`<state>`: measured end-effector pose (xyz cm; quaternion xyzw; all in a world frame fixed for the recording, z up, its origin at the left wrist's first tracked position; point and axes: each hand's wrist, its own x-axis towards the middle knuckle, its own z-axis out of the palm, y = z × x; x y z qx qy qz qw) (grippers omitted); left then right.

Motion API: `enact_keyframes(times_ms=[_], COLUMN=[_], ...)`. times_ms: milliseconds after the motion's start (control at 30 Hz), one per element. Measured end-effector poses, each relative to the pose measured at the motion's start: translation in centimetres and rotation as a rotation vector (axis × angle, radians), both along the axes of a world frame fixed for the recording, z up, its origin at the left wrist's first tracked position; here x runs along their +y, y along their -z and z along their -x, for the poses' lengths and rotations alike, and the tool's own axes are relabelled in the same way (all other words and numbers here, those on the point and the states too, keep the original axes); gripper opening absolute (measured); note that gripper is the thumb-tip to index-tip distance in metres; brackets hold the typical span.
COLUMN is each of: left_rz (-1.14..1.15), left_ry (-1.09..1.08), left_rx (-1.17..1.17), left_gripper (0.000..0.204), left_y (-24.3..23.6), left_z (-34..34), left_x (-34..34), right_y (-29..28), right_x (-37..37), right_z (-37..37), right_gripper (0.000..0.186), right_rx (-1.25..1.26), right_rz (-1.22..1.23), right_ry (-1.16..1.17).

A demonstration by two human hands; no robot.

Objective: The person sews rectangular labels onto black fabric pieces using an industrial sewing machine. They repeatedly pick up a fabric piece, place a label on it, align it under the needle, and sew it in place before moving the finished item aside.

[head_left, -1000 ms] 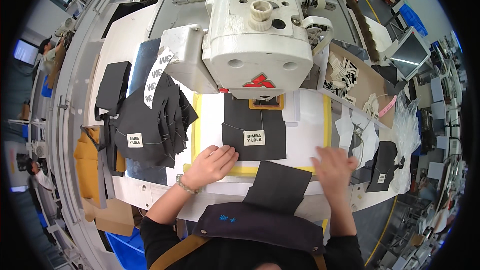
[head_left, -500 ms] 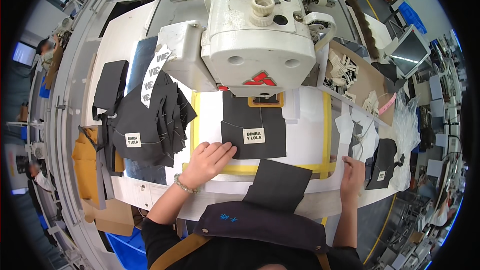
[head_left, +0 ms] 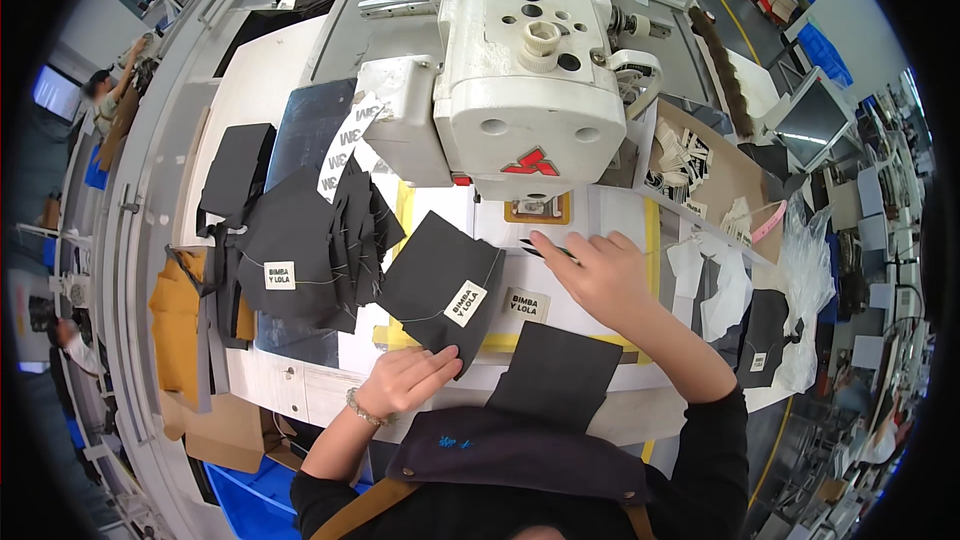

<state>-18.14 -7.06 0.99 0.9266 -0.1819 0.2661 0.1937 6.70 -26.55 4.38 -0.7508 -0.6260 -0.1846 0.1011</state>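
My left hand (head_left: 408, 382) pinches the lower corner of a dark grey fabric piece (head_left: 425, 265), its fingers closed. The piece lies tilted, left of the sewing machine head (head_left: 530, 115). It carries a small cream label (head_left: 465, 303), and loose thread trails from it. My right hand (head_left: 600, 275) reaches in front of the machine head, closed around a thin dark pointed tool (head_left: 540, 250); its exact kind is too small to tell. The tool's tip is just below the yellow-brown clamp frame (head_left: 537, 208). A second label (head_left: 526, 306) lies on the white work plate, between my hands.
A pile of labelled dark pieces (head_left: 300, 240) lies at left, next to a folded dark stack (head_left: 237, 170). A box of loose labels (head_left: 715, 165) stands at right, near a clear plastic bag (head_left: 805, 290). Another dark piece (head_left: 556, 377) lies at the table's front edge.
The labelled piece has come out from under the machine head, shifted left and turned, with my left hand on it. My right hand has moved from the right edge to the clamp frame.
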Motion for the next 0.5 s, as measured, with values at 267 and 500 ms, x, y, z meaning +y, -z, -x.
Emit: enact_keyframes(times_ms=[267,500], left_rz=[-0.050,0.599], left_ry=[-0.027,-0.451], left_rx=[-0.005,0.147], left_gripper=[0.024,0.020], left_y=[-1.0,-2.3], left_z=[0.6,-0.7], left_x=[0.0,1.8], right_y=[2.8,3.7], right_x=[3.4,2.8], right_z=[0.2,-0.2], right_gripper=[0.037,0.029], right_rx=[0.047,0.152], right_rz=[0.028,-0.136], right_ry=[-0.054,-0.003])
